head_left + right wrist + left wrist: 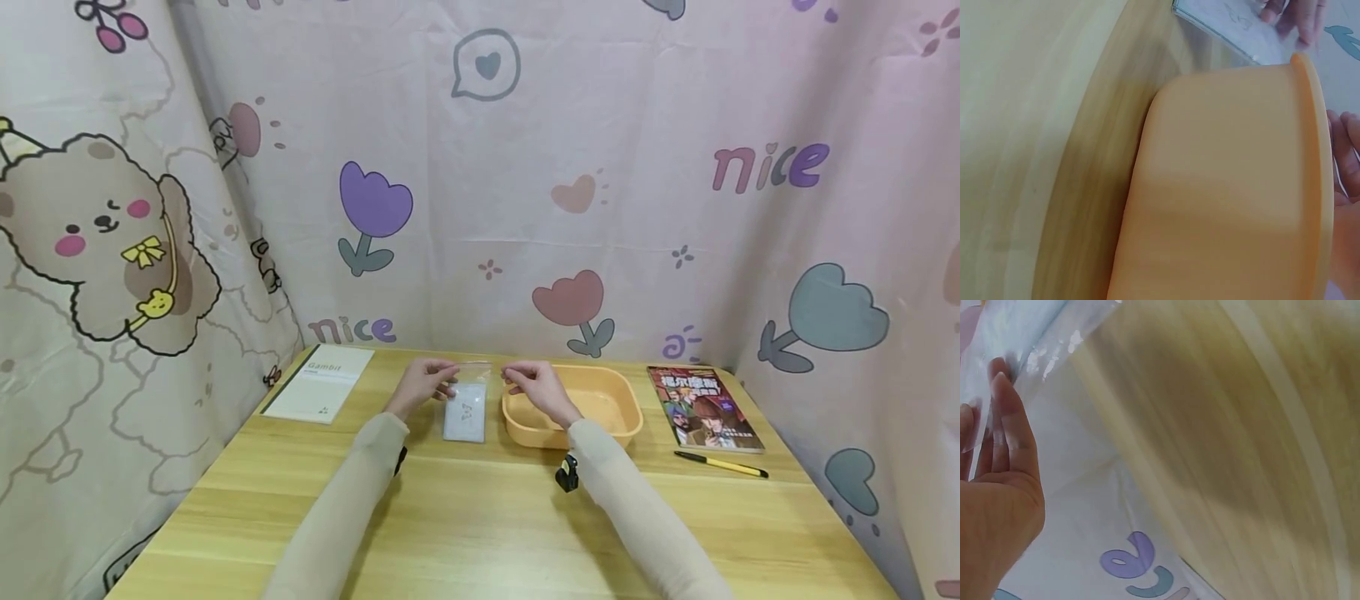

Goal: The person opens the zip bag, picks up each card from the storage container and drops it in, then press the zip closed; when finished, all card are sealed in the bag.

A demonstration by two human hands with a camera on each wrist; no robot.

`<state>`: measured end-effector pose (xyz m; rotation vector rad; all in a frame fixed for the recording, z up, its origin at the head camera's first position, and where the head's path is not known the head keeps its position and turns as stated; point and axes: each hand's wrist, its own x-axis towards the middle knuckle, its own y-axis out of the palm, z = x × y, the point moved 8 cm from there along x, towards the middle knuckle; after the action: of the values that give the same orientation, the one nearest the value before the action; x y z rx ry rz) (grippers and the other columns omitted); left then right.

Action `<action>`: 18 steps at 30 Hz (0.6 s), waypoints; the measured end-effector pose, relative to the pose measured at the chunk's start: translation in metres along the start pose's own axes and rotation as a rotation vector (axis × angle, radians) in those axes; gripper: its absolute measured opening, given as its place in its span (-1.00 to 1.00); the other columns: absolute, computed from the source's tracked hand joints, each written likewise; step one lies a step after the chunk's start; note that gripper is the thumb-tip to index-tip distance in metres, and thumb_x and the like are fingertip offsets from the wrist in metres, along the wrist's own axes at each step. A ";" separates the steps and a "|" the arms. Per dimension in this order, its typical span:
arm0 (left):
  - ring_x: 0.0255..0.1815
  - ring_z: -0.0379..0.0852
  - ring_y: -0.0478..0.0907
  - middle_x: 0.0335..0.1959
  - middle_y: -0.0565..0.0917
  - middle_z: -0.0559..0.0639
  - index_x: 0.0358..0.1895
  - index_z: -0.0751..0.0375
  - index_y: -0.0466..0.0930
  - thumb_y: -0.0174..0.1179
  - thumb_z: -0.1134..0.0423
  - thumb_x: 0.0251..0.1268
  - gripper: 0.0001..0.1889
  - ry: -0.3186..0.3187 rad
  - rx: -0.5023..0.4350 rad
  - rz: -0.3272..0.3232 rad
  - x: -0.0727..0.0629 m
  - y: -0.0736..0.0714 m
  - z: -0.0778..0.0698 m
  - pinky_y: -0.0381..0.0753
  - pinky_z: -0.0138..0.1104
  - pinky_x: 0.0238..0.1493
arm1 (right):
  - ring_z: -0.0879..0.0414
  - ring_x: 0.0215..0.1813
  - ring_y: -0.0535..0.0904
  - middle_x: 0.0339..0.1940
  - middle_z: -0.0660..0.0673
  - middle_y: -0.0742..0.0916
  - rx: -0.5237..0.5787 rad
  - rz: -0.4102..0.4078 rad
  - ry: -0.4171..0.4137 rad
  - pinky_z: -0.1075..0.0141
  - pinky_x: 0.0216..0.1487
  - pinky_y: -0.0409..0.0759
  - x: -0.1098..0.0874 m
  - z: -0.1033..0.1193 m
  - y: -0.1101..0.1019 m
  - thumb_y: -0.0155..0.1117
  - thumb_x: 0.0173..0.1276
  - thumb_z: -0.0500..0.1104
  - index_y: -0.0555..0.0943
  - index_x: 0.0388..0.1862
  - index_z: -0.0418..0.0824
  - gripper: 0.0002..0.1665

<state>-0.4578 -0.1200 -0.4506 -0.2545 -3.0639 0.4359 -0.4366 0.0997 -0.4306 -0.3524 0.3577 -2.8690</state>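
Observation:
My left hand (426,385) pinches the top left of a clear zip bag (474,374), thumb and fingers at its upper edge. Inside the bag sits a flat, pale rectangular item (465,414) with a small line drawing on its face. The left wrist view shows the left hand (1007,462) with the clear plastic between thumb and fingers. Just right of the bag, my right hand (542,392) hovers at the orange basin's left side, fingers bent toward the thumb. The basin wall (1229,175) hides part of that hand in the right wrist view; I cannot tell whether it pinches anything.
The orange basin (572,438) stands on the wooden table (480,517), right of the bag. A pale notebook (318,385) lies at the back left. At the right are a colourful comic-style book (705,408) and a yellow and black pen (722,464). A patterned curtain (480,208) hangs behind.

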 end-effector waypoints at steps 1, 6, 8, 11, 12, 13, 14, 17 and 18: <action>-0.44 -0.10 0.70 -0.18 0.73 0.23 0.11 0.37 0.61 0.16 0.18 0.42 -0.64 -0.004 0.003 0.004 0.002 0.000 0.002 0.75 -0.33 -0.37 | -0.13 -0.03 0.70 -0.02 -0.38 0.73 0.004 -0.005 -0.002 0.17 -0.08 0.76 -0.001 0.000 -0.002 0.16 0.46 -0.26 0.65 0.06 -0.40 -0.70; -0.48 -0.11 0.67 -0.22 0.71 0.24 0.11 0.42 0.59 0.13 0.25 0.43 -0.66 -0.031 0.027 0.013 0.010 -0.002 0.012 0.75 -0.33 -0.37 | -0.24 0.01 0.66 -0.04 -0.44 0.71 0.019 0.004 -0.011 0.05 -0.03 0.74 -0.005 -0.003 -0.007 0.15 0.47 -0.25 0.62 0.06 -0.47 -0.67; -0.49 -0.10 0.67 -0.23 0.71 0.24 0.10 0.42 0.60 0.14 0.26 0.43 -0.68 -0.042 0.041 0.017 0.012 -0.003 0.016 0.76 -0.31 -0.37 | -0.27 0.02 0.64 -0.04 -0.44 0.71 0.013 0.020 -0.012 0.05 -0.02 0.74 -0.007 -0.004 -0.008 0.14 0.48 -0.24 0.61 0.07 -0.49 -0.65; -0.47 -0.06 0.67 -0.23 0.71 0.24 0.09 0.41 0.60 0.13 0.26 0.43 -0.68 -0.054 0.066 0.019 0.014 -0.004 0.021 0.76 -0.27 -0.35 | -0.24 0.02 0.64 -0.04 -0.42 0.71 0.002 0.034 -0.002 0.13 -0.06 0.76 -0.011 -0.007 -0.011 0.13 0.49 -0.22 0.60 0.09 -0.47 -0.64; -0.46 -0.05 0.67 -0.24 0.71 0.24 0.09 0.40 0.61 0.13 0.26 0.43 -0.69 -0.057 0.073 0.016 0.015 -0.005 0.023 0.76 -0.27 -0.35 | -0.23 0.01 0.64 -0.04 -0.41 0.71 -0.002 0.037 -0.002 0.16 -0.07 0.76 -0.012 -0.007 -0.012 0.12 0.50 -0.21 0.60 0.10 -0.46 -0.64; -0.46 -0.05 0.67 -0.23 0.71 0.25 0.09 0.40 0.61 0.13 0.26 0.43 -0.69 -0.059 0.078 0.012 0.016 -0.006 0.024 0.76 -0.26 -0.35 | -0.21 0.00 0.65 -0.03 -0.40 0.72 -0.005 0.038 0.001 0.18 -0.09 0.76 -0.014 -0.008 -0.014 0.12 0.50 -0.20 0.60 0.10 -0.45 -0.64; -0.45 -0.04 0.67 -0.23 0.71 0.26 0.09 0.40 0.61 0.13 0.26 0.43 -0.69 -0.063 0.078 0.007 0.017 -0.007 0.026 0.75 -0.27 -0.34 | -0.18 -0.01 0.66 -0.03 -0.38 0.72 -0.003 0.038 0.007 0.19 -0.10 0.76 -0.015 -0.008 -0.015 0.12 0.50 -0.20 0.61 0.10 -0.43 -0.64; -0.46 -0.06 0.66 -0.22 0.70 0.27 0.06 0.38 0.63 0.15 0.26 0.42 -0.71 -0.086 0.072 -0.017 0.019 -0.010 0.031 0.74 -0.31 -0.36 | -0.13 -0.04 0.67 -0.02 -0.41 0.71 -0.001 0.055 0.007 0.17 -0.11 0.76 -0.020 -0.008 -0.017 0.12 0.50 -0.21 0.59 0.11 -0.44 -0.64; -0.47 -0.07 0.65 -0.22 0.70 0.28 0.05 0.39 0.63 0.16 0.27 0.41 -0.71 -0.089 0.068 -0.024 0.020 -0.011 0.033 0.73 -0.33 -0.38 | -0.12 -0.04 0.67 -0.01 -0.42 0.71 0.000 0.062 0.008 0.17 -0.10 0.76 -0.022 -0.008 -0.018 0.12 0.50 -0.21 0.59 0.11 -0.45 -0.64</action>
<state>-0.4811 -0.1357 -0.4791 -0.2009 -3.1270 0.5639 -0.4215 0.1238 -0.4377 -0.3239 0.3637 -2.8111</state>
